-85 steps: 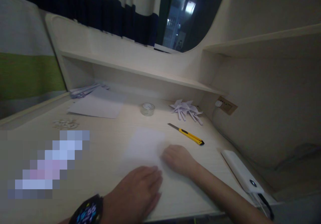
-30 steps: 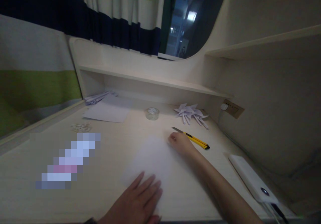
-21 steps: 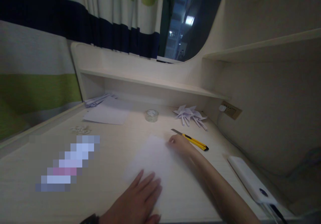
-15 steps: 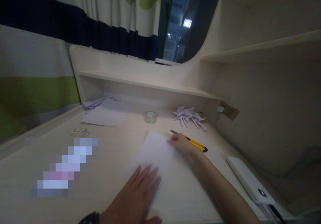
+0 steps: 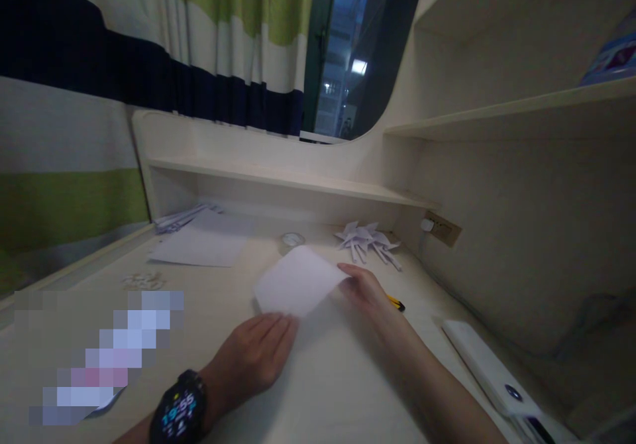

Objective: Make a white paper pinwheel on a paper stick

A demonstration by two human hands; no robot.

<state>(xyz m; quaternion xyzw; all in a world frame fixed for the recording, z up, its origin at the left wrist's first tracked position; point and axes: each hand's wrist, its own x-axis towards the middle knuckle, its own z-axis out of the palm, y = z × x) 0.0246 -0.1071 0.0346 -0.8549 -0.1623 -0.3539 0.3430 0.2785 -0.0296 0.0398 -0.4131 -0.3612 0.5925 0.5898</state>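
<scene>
**White sheet lifted at its far edge**

The right hand (image 5: 365, 291) pinches the far right corner of a white rectangular paper sheet (image 5: 297, 280), raising that end off the pale wooden desk (image 5: 348, 378), so the sheet tilts up toward the camera. The left hand (image 5: 256, 358) (a dark smartwatch (image 5: 179, 414) on its wrist) lies flat with fingers spread, touching the sheet's near edge against the desk. A yellow utility knife (image 5: 396, 303) peeks out just beyond the right hand. Further back sit a clear tape roll (image 5: 291, 240) and white folded paper shapes (image 5: 366, 240). A white power bank (image 5: 489, 371) lies to the right.
</scene>
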